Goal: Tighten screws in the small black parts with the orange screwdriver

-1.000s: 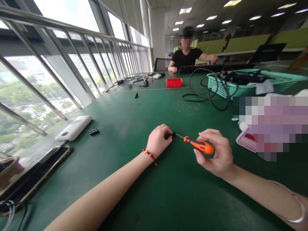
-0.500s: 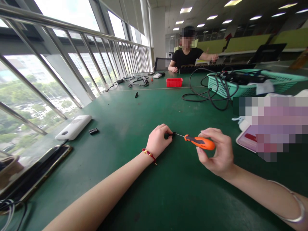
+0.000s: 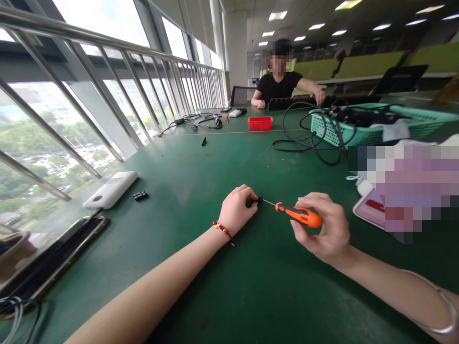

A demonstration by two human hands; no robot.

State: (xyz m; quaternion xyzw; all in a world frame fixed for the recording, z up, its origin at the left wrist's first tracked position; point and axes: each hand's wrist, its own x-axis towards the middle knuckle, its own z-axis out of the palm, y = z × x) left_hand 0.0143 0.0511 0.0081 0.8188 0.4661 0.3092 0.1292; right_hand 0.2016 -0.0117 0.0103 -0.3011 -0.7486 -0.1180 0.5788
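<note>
Head view, frame centre: left hand (image 3: 234,210) pinched small black part (image 3: 258,200) steady on counter (image 3: 186,162); right hand (image 3: 324,231) gripped orange screwdriver (image 3: 297,215), tip meeting it.

Both forearms are bare to the bottom edge of the picture, with no sleeve in sight. The left hand (image 3: 235,209) has a thin red cord bracelet (image 3: 223,231) at its wrist, strung with small gold-coloured beads and ending in a short loose tail. The right hand (image 3: 324,231) is ringless, and a slim, smooth silver bangle (image 3: 444,306) circles that forearm well back from the wrist.
</note>
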